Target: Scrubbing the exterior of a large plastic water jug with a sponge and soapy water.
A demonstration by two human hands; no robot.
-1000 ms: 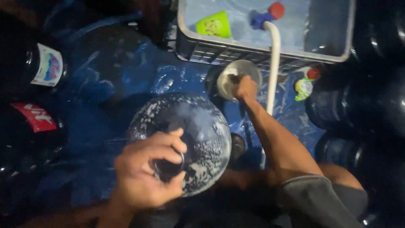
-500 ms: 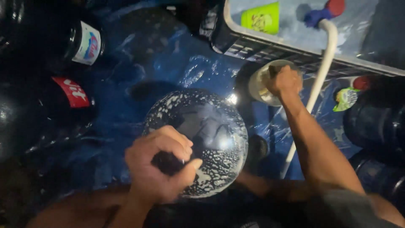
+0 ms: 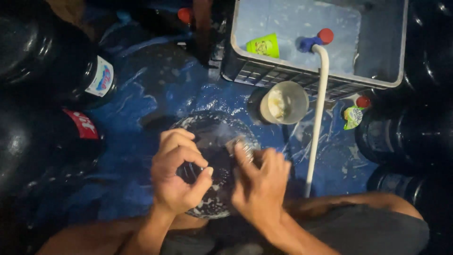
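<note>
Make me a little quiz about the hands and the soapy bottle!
1. True or false: both hands touch the soapy bottle.
2. Which hand curls round the bottle's neck: left or right?
3. What stands between the bottle and the crate: A a cup, B a shoe, C a plate?

Key: 1 true. 2 left. 3 A, the cup.

Dim scene, light from above centre, dark edges, slight motion blur

Single head view — steeply downward, close
</note>
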